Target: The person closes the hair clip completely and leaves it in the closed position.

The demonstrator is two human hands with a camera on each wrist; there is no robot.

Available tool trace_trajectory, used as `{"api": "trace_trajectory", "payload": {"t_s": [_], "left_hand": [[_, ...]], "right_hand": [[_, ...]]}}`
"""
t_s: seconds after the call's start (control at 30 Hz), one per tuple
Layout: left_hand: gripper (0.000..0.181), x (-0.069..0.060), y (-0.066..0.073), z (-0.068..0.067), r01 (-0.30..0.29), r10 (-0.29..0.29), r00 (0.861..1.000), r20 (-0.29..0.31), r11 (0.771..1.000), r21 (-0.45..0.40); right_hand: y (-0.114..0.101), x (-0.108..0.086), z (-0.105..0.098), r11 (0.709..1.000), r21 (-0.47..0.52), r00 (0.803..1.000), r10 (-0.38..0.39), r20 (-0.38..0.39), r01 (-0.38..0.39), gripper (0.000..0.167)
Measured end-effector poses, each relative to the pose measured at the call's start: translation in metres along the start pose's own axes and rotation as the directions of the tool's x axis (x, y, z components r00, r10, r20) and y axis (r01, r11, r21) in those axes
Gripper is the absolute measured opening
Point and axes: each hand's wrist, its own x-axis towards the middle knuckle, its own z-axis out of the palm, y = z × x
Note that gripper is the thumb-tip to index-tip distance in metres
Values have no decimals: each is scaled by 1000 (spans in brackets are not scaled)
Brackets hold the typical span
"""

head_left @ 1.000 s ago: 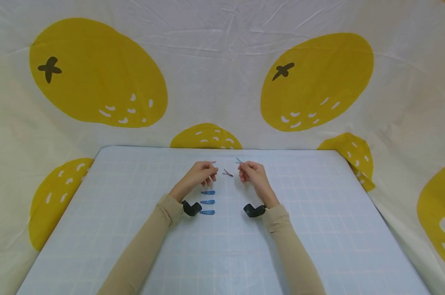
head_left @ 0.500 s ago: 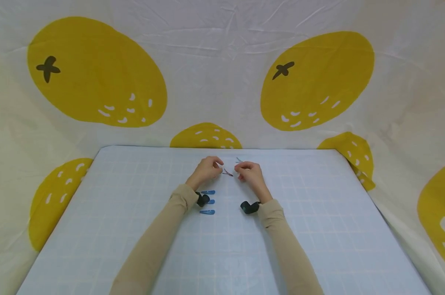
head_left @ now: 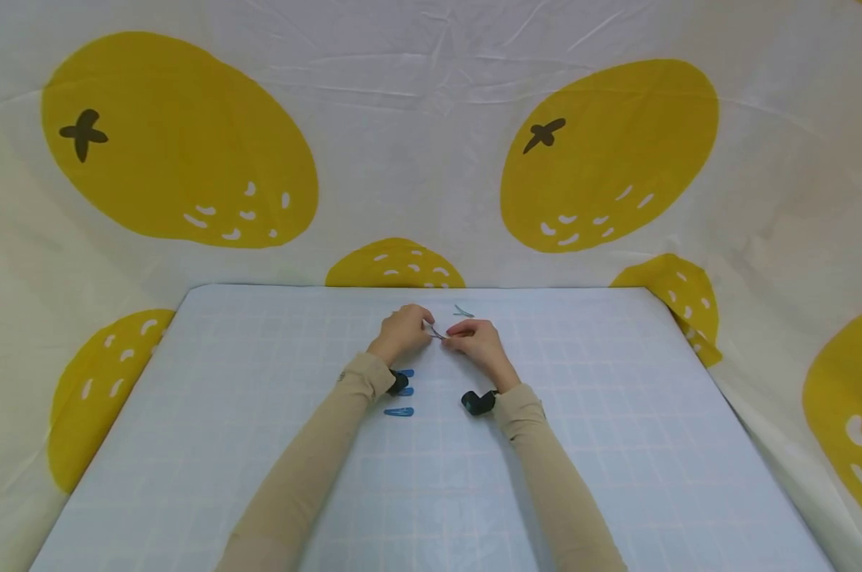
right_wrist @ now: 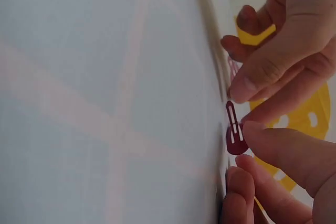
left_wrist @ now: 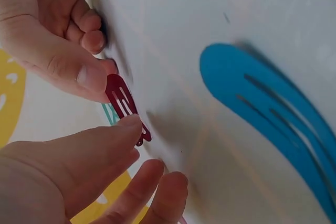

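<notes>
Two hands, head view: dark red clip (head_left: 441,337) over tabletop (head_left: 581,461), left hand (head_left: 404,330) at its nine o'clock, right hand (head_left: 477,342) at three, teal clip (head_left: 463,311) toward two, blue clips (head_left: 400,411) toward seven. Left wrist view: right fingers pinch wide end; left fingers by narrow end, can't tell if gripping. Right wrist view: same pinch, teal clip toward eleven.

Head view forward and down, set back, close tilted wrist views, apparently sharing one red clip (right_wrist: 237,143)
</notes>
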Motion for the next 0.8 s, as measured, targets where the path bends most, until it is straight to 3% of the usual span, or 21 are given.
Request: {"api": "trace_trajectory", "payload": {"t_s": [0.43, 0.8], "left_hand": [[16, 3, 4, 7, 23, -22, 999, -48, 1000, 21], [12, 4, 2, 10, 29, -29, 997, -70, 1000, 1]], "right_hand": [[-1, 2, 3, 997, -70, 998, -34, -53, 30, 11], [-2, 1, 2, 998, -64, 998, 11, -55, -15, 9]]}}
